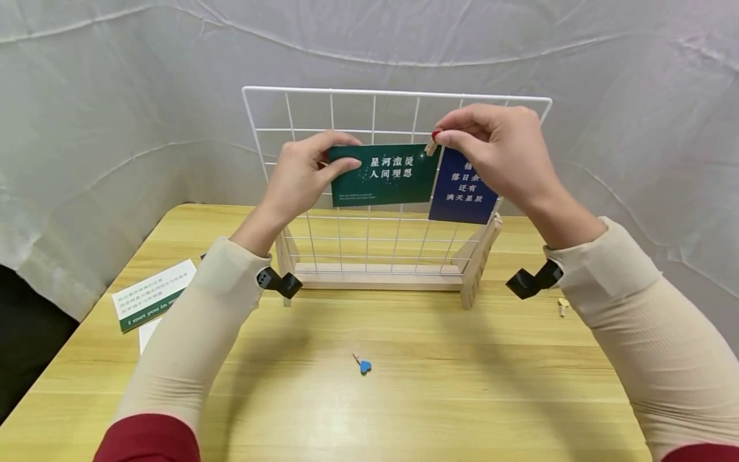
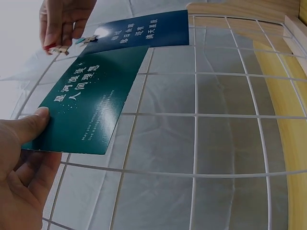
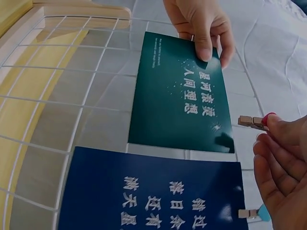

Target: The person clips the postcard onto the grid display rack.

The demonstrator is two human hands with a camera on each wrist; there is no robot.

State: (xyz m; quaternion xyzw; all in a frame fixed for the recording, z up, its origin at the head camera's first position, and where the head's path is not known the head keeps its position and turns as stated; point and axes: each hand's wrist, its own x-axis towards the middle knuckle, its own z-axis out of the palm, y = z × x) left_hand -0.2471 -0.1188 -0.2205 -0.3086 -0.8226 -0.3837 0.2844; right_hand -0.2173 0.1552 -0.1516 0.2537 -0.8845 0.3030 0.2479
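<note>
A green card (image 1: pixel 383 183) with white lettering lies against the upper part of a white wire grid (image 1: pixel 369 224). My left hand (image 1: pixel 306 173) pinches its left end, thumb in front and fingers behind. Between thumb and forefinger my right hand (image 1: pixel 502 144) pinches a small wooden clothespin (image 3: pixel 252 122) with a red top, near the green card's upper right corner. In the right wrist view the clothespin stands just off the card's edge. A dark blue card (image 1: pixel 462 196) hangs beside it, held to the grid by another clothespin (image 3: pixel 248 213) with a light blue top.
The grid stands in a wooden base (image 1: pixel 378 277) on the table. A clothespin with a blue heart (image 1: pixel 364 366) lies in front of it, and a yellow-topped clothespin (image 1: pixel 562 307) lies at the right. Printed cards (image 1: pixel 151 292) lie at the left, partly behind my left sleeve.
</note>
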